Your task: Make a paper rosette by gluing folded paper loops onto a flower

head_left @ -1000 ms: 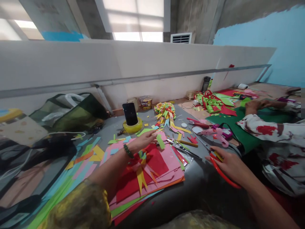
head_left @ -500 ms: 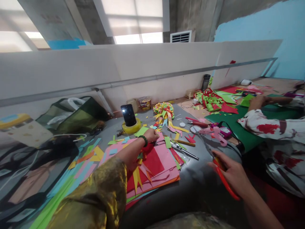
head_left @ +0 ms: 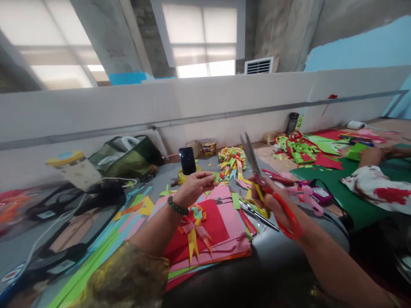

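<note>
My left hand [head_left: 194,187], with a green bead bracelet, is raised over the paper stack with its fingertips pinched on a small green paper piece [head_left: 216,176]. My right hand [head_left: 278,197] grips scissors [head_left: 253,160] with red and yellow handles. Their blades point up and stand slightly apart, clear of the green piece. Below my left hand, a ribbon-like paper bow [head_left: 194,229] in yellow, pink and blue lies on red paper [head_left: 218,226]. Pink sheets [head_left: 236,233] spread under the red. A metal tool [head_left: 258,215] rests to their right.
A phone [head_left: 187,161] leans upright on a yellow tape roll. Behind are a paper cup [head_left: 208,147] and a multicoloured paper cluster [head_left: 231,158]. A pink glue gun [head_left: 305,197] lies at right, near a co-worker's arm [head_left: 372,160]. Paper strips [head_left: 102,246] cover the left side.
My left hand has lifted off the papers with the green piece, uncovering the bow. My right hand has come up and inward, turning the scissors upward. The view has shifted left and up.
</note>
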Tool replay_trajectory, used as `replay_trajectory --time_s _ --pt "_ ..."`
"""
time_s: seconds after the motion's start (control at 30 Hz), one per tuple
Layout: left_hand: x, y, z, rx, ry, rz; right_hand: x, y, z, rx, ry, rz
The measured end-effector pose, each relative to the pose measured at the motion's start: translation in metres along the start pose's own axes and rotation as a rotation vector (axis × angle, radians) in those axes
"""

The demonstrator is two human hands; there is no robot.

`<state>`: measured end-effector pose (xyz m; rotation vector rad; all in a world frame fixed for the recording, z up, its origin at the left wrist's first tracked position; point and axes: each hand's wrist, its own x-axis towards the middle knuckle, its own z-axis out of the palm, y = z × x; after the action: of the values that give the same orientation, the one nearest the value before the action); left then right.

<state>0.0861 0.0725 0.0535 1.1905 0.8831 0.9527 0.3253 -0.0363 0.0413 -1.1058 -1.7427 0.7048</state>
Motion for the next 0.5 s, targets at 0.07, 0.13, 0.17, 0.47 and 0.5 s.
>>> replay_trajectory --time_s 0.07,0.13,0.17,0.47,0.5 --pt "-0.014 0.002 -0.004 -0.090 0.058 0.016 0.033 -0.006 0.014 -0.028 -0.100 -0.051" --pt "-0.026 0.001 -0.013 -0.166 0.128 0.030 0.056 -0.009 0.031 -0.080 -0.215 -0.087" --pt "-0.031 0.000 -0.018 -0.199 0.167 0.034 0.062 -0.009 0.039 -0.113 -0.267 -0.097" --pt "-0.048 -0.024 -0.047 -0.419 0.400 0.000 0.063 -0.001 0.073 -0.311 -0.475 -0.010" --pt "-0.048 -0.026 -0.046 -0.440 0.398 -0.006 0.061 -0.002 0.073 -0.308 -0.489 0.000"
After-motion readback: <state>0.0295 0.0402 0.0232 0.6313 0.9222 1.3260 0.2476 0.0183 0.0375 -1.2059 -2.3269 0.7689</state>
